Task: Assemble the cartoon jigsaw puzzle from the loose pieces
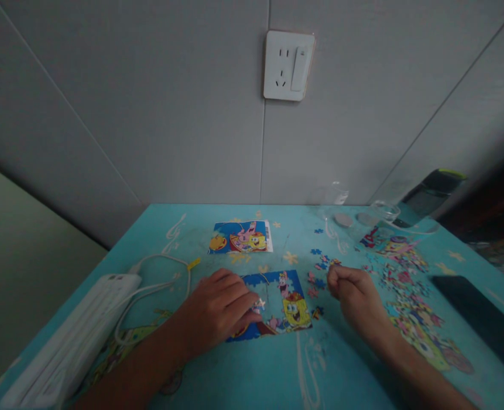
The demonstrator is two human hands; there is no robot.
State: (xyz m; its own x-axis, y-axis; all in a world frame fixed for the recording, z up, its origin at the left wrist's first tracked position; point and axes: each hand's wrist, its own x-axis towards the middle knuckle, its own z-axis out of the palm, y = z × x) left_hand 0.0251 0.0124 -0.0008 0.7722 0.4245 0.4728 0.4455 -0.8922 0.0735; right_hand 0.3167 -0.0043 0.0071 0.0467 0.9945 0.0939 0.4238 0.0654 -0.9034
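A partly assembled cartoon jigsaw puzzle (298, 310) lies on the table, with an open gap in its middle. Over its left side rests my left hand (224, 302), thumb and index finger closed around a small pale pink puzzle piece (259, 304) at the edge of the gap. My right hand (354, 287) is curled into a fist just right of the puzzle, beside loose puzzle pieces (320, 283). Whatever it may hold is hidden by the fingers. Behind the puzzle lies a reference picture card (245, 236) with the same cartoon characters.
Many more loose pieces (405, 279) spread to the right, near a dark phone-like slab (482, 313). A white power strip (72, 341) with a white cable (149, 290) lies at left. Clear plastic containers (386, 210) stand at the back right. A wall socket (288, 65) is above.
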